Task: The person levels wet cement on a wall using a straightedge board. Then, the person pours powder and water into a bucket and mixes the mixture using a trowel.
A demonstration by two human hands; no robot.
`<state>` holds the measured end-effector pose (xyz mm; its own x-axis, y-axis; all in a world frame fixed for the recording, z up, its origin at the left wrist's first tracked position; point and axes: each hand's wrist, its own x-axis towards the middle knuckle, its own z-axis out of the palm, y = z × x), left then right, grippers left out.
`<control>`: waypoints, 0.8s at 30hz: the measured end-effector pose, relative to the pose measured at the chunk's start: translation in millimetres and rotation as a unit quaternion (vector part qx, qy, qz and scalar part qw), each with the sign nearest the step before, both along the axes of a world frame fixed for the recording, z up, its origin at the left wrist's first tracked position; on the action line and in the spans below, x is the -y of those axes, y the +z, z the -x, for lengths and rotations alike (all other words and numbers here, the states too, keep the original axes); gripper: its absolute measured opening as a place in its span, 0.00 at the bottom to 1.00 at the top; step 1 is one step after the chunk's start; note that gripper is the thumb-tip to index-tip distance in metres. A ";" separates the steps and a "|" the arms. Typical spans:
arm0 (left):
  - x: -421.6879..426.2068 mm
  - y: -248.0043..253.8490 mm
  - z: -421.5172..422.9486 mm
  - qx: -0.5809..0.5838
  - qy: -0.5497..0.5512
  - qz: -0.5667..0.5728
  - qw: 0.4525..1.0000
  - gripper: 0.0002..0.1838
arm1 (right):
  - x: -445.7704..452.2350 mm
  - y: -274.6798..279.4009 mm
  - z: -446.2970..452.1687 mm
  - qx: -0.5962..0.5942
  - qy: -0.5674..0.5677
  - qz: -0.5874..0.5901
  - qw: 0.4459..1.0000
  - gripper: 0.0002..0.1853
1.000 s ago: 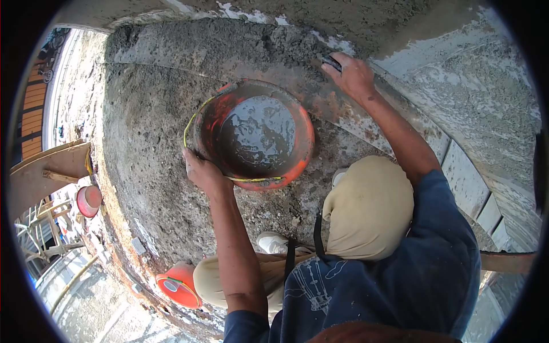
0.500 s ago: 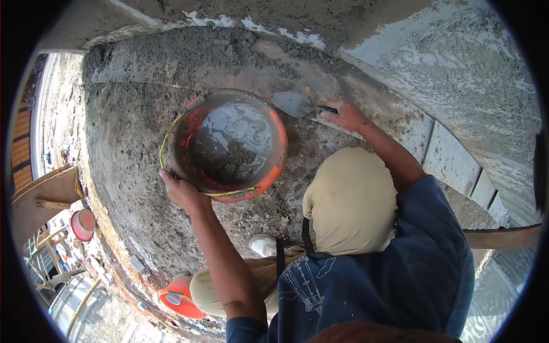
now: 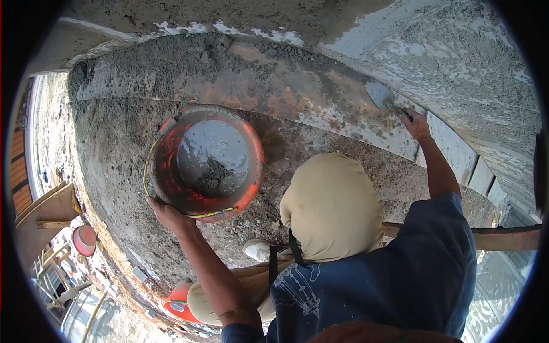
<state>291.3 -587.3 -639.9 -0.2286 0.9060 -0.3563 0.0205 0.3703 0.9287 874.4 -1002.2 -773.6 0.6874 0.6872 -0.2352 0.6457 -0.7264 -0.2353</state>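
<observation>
An orange bucket (image 3: 254, 150) of wet grey mortar (image 3: 214, 150) stands tilted on rough ground, a darker clump lying in the mix. My left hand (image 3: 170, 218) is closed on the bucket's near-left rim, beside its yellow handle (image 3: 146, 174). Out to the right, my right hand (image 3: 417, 126) grips the dark handle of a trowel (image 3: 380, 95). The trowel's grey blade points up and left, over the board (image 3: 343, 123) at the foot of the plastered wall (image 3: 457, 86). Whether the blade touches the board I cannot tell.
A second orange bucket (image 3: 178, 303) is by my left knee, and a red one (image 3: 84, 240) lies farther left near timber pieces. Wet mortar (image 3: 200, 54) lines the wall's foot at the top. A wooden plank (image 3: 503, 239) juts in at the right.
My right hand has carried the trowel down past the bucket and far to the right along the board. A dark clump now shows in the mortar. The whole view has shifted; my left hand stays at the rim.
</observation>
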 end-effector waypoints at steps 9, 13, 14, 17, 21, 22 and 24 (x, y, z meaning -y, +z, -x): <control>-3.2 2.1 -9.0 0.018 -0.006 -0.009 1.000 0.32 | -195.8 -38.7 45.0 -0.053 0.081 -0.058 0.994 0.29; -5.8 -0.6 -12.4 -0.042 0.000 -0.025 0.999 0.32 | -270.3 -42.2 75.1 -0.055 0.109 -0.091 0.988 0.29; -5.5 1.6 -13.9 -0.046 -0.007 -0.025 0.999 0.31 | -299.5 -29.9 87.1 -0.070 0.101 -0.069 0.990 0.29; -2.7 7.2 -20.6 -0.042 -0.008 -0.030 0.999 0.29 | -371.9 -29.6 114.7 -0.107 0.081 -0.044 0.990 0.29; -2.5 4.4 -22.3 -0.025 0.019 -0.050 0.998 0.27 | -448.7 -33.1 154.5 -0.193 0.018 -0.044 0.980 0.28; -1.7 4.6 -23.1 -0.028 0.019 -0.052 0.998 0.27 | -454.3 -30.9 162.7 -0.184 0.015 -0.057 0.981 0.28; -1.8 4.6 -23.6 -0.008 0.029 -0.054 0.998 0.26 | -456.8 -28.3 177.1 -0.165 0.009 -0.081 0.983 0.26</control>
<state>314.9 -585.5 -635.3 -0.2861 0.9241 -0.2534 0.0171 0.2693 0.9629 697.3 -545.5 -801.9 0.5798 0.7449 -0.3301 0.5271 -0.6519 -0.5452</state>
